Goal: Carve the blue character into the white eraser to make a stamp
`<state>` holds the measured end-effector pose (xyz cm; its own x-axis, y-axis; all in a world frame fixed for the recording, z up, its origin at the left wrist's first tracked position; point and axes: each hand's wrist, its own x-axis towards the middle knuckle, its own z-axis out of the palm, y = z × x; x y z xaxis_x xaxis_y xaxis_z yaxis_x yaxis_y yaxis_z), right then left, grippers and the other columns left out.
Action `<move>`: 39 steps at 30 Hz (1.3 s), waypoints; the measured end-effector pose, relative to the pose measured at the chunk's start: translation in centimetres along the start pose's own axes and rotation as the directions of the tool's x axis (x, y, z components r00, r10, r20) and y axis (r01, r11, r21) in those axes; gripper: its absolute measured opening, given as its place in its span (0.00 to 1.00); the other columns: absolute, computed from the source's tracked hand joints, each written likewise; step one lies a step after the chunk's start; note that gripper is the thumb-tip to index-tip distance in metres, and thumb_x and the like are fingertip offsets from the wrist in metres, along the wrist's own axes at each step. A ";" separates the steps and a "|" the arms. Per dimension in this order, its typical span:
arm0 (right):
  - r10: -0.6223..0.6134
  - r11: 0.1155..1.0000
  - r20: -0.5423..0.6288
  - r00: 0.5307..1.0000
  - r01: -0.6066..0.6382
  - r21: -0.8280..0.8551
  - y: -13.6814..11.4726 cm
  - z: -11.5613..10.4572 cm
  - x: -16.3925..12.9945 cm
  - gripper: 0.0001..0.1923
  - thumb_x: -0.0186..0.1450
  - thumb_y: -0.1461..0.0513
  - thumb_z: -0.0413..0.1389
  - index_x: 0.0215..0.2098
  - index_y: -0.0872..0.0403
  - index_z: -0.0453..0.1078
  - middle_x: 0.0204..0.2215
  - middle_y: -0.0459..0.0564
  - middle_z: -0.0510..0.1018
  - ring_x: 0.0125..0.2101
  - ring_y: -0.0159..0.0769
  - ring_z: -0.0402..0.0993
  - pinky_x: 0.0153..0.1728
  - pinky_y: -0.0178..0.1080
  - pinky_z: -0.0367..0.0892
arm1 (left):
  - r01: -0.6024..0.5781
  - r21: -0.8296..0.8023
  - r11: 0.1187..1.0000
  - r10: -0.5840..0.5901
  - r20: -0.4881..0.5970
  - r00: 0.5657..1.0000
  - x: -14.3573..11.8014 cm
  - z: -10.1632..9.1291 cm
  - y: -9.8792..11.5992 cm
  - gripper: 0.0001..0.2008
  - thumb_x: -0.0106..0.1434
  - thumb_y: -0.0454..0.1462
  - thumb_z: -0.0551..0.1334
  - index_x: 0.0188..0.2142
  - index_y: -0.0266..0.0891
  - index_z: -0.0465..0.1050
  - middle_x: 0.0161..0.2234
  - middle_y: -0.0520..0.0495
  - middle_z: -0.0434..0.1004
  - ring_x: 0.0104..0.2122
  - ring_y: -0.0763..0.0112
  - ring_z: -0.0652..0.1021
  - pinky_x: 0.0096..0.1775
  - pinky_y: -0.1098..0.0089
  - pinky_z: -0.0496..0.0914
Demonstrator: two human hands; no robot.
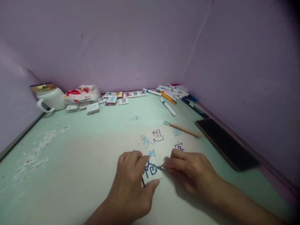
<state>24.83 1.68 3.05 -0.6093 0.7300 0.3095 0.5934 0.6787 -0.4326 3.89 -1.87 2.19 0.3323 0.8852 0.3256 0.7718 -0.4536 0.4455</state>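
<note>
White tile [150,172] in left hand [133,179]

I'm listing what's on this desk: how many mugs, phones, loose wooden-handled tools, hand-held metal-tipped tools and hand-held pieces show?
White mug: 1
Black phone: 1
Loose wooden-handled tool: 1
Metal-tipped tool, in the right hand: 1
White piece, in the left hand: 1
Total: 5

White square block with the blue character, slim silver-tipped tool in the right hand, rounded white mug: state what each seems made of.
Block: matte, perhaps rubber or plaster; its plain, shineless face leaves it open.
Tool tip: probably bare metal, given its grey glint.
Mug: likely glazed ceramic, from its smooth, soft sheen.
</note>
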 end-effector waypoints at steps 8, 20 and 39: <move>-0.001 0.985 -0.203 0.979 0.036 0.171 0.8 0.7 -1.2 0.10 0.63 0.70 0.52 0.39 0.55 0.73 0.26 0.46 0.72 0.23 0.29 0.67 0.24 0.32 0.59 | -0.034 0.011 0.999 0.034 0.006 0.999 0.1 0.0 -0.2 0.18 0.55 0.36 0.62 0.46 0.36 0.65 0.41 0.39 0.68 0.41 0.53 0.70 0.41 0.48 0.69; -0.022 0.998 -0.238 0.971 0.037 0.056 0.7 0.5 -1.1 0.11 0.62 0.71 0.51 0.37 0.54 0.74 0.26 0.47 0.74 0.24 0.30 0.69 0.24 0.33 0.59 | -0.054 0.038 0.998 0.054 0.005 0.999 0.1 -0.2 -0.3 0.20 0.55 0.36 0.61 0.48 0.36 0.65 0.41 0.38 0.69 0.41 0.52 0.71 0.41 0.48 0.70; 0.085 0.991 -0.145 0.986 -0.069 0.114 0.1 0.4 -0.8 0.10 0.62 0.68 0.52 0.34 0.53 0.75 0.26 0.47 0.75 0.26 0.33 0.70 0.26 0.34 0.61 | -0.032 0.035 0.999 0.032 -0.008 0.999 0.0 0.0 -0.3 0.20 0.55 0.36 0.62 0.47 0.38 0.64 0.42 0.39 0.69 0.42 0.52 0.71 0.41 0.49 0.69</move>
<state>25.18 1.11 2.45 -0.4736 0.7890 0.3913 0.5704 0.6133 -0.5463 3.65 -1.77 2.03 0.3527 0.8693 0.3464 0.7796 -0.4777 0.4051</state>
